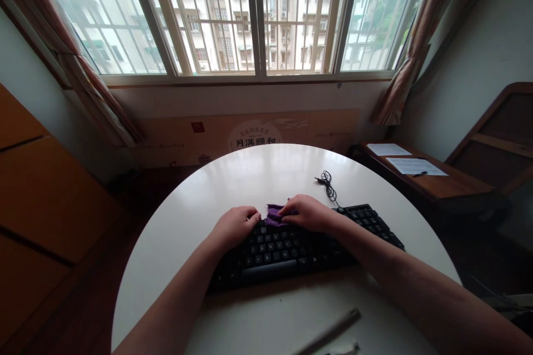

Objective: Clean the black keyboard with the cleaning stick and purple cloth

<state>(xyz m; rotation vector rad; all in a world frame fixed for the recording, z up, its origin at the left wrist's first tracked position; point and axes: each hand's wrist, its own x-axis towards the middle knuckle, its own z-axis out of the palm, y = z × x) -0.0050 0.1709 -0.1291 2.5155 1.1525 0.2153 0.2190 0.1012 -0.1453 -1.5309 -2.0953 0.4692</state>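
Observation:
A black computer keyboard (268, 272) lies across the white round table (200, 188), its number pad at the right. My left hand (237, 224) is closed over the keyboard's far edge, left of the middle, with thumb and fingers curled in. My right hand (307, 212) pinches a purple cloth (273, 212) against the top row of keys, with the fingertips pressed on it. Part of the cloth is hidden under the right hand. My forearms cover both sides of the keyboard.
Behind the keyboard sits its bundled black cable (327, 182). A long grey tool (331, 333) lies near the front edge, partly cut off. At the right, papers (416, 166) and a pen (420, 174) rest on a wooden side table (466, 186). A barred window stands ahead.

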